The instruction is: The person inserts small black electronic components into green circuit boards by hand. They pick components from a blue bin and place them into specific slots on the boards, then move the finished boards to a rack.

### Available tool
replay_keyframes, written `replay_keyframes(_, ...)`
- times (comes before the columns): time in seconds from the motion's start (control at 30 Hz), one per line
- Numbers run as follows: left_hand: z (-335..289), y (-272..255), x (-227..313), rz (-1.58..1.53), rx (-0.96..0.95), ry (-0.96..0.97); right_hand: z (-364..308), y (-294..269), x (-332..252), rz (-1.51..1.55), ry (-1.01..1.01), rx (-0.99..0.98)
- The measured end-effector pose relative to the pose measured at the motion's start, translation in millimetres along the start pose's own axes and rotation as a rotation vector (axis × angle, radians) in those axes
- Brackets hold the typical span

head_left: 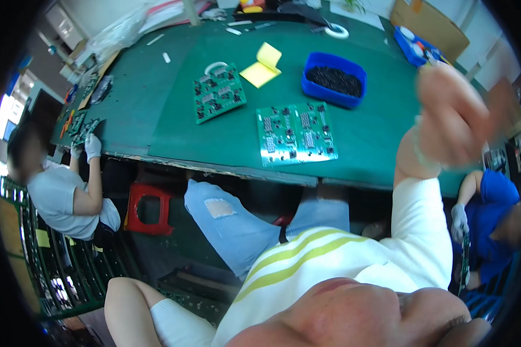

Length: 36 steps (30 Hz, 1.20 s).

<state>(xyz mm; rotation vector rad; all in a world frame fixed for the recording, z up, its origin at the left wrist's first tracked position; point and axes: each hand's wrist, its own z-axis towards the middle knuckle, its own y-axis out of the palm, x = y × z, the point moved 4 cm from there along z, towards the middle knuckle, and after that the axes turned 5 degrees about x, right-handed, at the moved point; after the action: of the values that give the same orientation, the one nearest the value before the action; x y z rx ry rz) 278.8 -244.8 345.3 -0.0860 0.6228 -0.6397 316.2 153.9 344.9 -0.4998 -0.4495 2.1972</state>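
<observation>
Your head (353, 315) comes nearest the camera, in front of the blue bin (329, 99). Around that bin spreads the green tabletop (173, 136); your striped white shirt (307, 254) is on its near side. Well left of the bin, a co-worker (66, 196) in white gloves (92, 147) holds a green board (85, 132); your bent left arm (127, 306) shows nearer, with your left hand out of view, its state impossible to tell. Right of the bin, your right hand (454, 113) is raised and blurred, fingers seemingly curled; whether it pinches anything cannot be told. Just in front of the bin lies one circuit board (297, 134), and left of the bin a second circuit board (219, 95), slightly turned. Between that second board and the bin sits an open yellow notepad (262, 75). Beyond the bin lies a white tape roll (336, 32); inside the bin, small black parts (334, 82).
</observation>
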Motion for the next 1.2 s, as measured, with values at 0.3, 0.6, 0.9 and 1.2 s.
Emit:
replay_keyframes(0.3,-32.7,0.7,-30.6,-0.163,0.013,-0.103,9.3,-10.5,-86.1,0.151,-0.549,-0.255)
replay_keyframes(0.6,-55.6,9.3,-37.8,-0.231,0.027,-0.141,-3.9,-13.6,-81.4,0.139,-0.540,-0.234)
replay_keyframes(0.9,-98.3,20.6,-39.0,-0.293,0.085,-0.162,-19.9,-4.0,-62.5,0.154,-0.497,-0.231)
replay_keyframes(1.2,-108.7,21.2,-45.1,-0.307,0.093,-0.153,-25.3,-0.7,-52.8,0.138,-0.509,-0.199)
